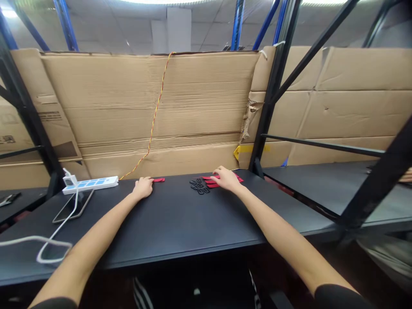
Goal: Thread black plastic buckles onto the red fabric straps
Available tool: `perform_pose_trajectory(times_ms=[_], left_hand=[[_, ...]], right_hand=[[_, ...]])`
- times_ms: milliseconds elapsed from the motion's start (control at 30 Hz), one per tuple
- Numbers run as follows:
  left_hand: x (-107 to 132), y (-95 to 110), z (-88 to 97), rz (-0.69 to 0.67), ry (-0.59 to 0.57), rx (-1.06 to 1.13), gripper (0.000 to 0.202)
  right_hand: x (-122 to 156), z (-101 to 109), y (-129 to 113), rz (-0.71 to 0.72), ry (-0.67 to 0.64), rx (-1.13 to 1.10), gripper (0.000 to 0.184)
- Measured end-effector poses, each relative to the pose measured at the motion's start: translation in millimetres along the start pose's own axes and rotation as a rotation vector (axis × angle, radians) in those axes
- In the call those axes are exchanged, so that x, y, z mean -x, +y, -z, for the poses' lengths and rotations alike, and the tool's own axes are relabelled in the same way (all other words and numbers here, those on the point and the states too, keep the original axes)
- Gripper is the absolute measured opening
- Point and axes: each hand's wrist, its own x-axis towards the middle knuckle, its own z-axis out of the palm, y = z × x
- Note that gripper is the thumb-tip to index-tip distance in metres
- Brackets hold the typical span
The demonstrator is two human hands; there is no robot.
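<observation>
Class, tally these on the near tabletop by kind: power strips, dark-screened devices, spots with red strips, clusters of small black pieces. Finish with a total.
Power strips: 1
Dark-screened devices: 1
Spots with red strips: 2 (at the left hand and right hand)
Clusters of black pieces: 1
Total: 5

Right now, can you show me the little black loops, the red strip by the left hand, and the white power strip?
Black loops (200, 186), head view: middle of the cluster.
Red strip (159, 180), head view: part beside the left hand (143, 188).
White power strip (91, 184), head view: middle of its top.
</observation>
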Motion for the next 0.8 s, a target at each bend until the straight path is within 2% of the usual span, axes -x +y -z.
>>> perform_pose_trajectory(times_ms=[100,233,333,400,500,633,800], left_hand=[[13,2,3.7,-0.124,0.0,0.081,0.032],[35,15,9.6,-0.236,0.043,0.294,0.027],[45,29,14.3,-0.261,-0.049,0.487,0.033],[48,38,16.6,-0.301,-0.153,0.625,0.038],[49,49,18.9,-0.306,-0.204,0.755,0.041],[50,57,21.7,-0.278,-0.233,0.85,0.042],[55,68,24.8,-0.285,-0.202,0.826,0.029]], right_hand=[[5,-3,-31,0.18,0.067,0.009,0.029],[20,-10,-88,0.478,0.098,-0.053,0.03],[31,-17,-128,0.643,0.08,-0.101,0.04],[35,-20,-144,0.682,0.053,-0.14,0.049],[36,-22,-152,0.683,-0.006,-0.178,0.051],[35,-23,-146,0.664,-0.038,-0.205,0.033],[34,-27,-142,0.699,-0.053,-0.236,0.027]])
